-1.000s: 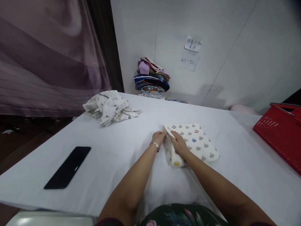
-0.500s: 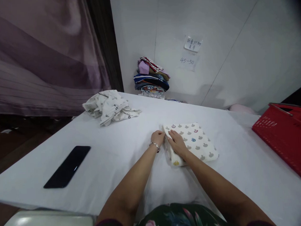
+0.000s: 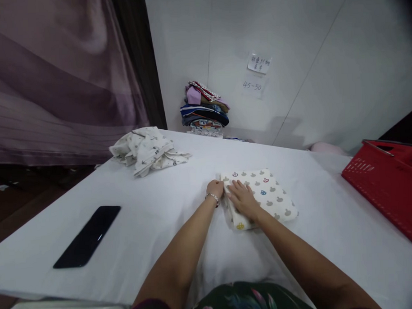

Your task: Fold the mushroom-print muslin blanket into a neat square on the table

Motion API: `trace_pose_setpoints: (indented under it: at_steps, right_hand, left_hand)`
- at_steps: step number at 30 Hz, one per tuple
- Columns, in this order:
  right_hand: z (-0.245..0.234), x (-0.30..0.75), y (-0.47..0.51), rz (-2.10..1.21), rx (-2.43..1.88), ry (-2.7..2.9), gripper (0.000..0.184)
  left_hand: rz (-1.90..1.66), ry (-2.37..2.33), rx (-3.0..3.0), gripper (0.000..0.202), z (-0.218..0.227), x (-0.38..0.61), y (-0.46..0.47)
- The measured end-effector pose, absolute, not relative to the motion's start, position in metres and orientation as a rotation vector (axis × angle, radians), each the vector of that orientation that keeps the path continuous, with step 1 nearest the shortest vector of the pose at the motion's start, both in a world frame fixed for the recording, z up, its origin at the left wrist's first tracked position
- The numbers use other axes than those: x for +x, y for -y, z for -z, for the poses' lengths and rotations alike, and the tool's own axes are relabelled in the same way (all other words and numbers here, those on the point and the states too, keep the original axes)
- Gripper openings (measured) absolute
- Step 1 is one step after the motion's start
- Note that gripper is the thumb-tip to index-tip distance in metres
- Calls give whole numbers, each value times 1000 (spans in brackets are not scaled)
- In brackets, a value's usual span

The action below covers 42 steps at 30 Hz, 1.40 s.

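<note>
A folded white cloth [image 3: 271, 195] printed with grey, blue, red and yellow mushroom-like shapes lies on the white table in front of me. My left hand [image 3: 215, 188], with a bracelet at the wrist, is closed at the cloth's left edge and pinches its folded layers; the fingertips are partly hidden. Flat on top of the cloth, near the same edge, rests my right hand [image 3: 244, 200], fingers stretched out and a little apart.
A crumpled white printed cloth [image 3: 151, 149] lies at the table's back left. Nearer me on the left is a black phone-like slab [image 3: 87, 237]. Folded clothes [image 3: 204, 111] are stacked by the wall. A red basket [image 3: 389, 184] stands at the right on the white table [image 3: 154, 215].
My right hand's fingers have spread and lie flatter on the cloth, slightly away from its left edge. My left hand stays at that edge. The view has shifted slightly.
</note>
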State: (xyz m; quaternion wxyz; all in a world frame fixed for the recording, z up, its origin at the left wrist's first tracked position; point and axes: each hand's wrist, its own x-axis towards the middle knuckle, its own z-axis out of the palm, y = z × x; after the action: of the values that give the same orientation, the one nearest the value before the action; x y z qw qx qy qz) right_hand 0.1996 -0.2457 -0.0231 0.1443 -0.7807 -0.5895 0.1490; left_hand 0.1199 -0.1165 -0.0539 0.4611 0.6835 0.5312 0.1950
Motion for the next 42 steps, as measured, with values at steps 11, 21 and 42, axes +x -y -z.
trace_pose_setpoints:
  at_steps: [11, 21, 42]
  right_hand:
    - [24, 204, 256, -429, -2133, 1856, 52]
    - [22, 330, 293, -188, -2587, 1378, 63]
    - [32, 394, 228, -285, -2200, 1200, 26]
  left_hand:
    - [-645, -1001, 2279, 44, 25, 145, 137]
    - [-216, -1060, 2645, 69, 45, 153, 147]
    - [-236, -1101, 2677, 67, 44, 153, 149]
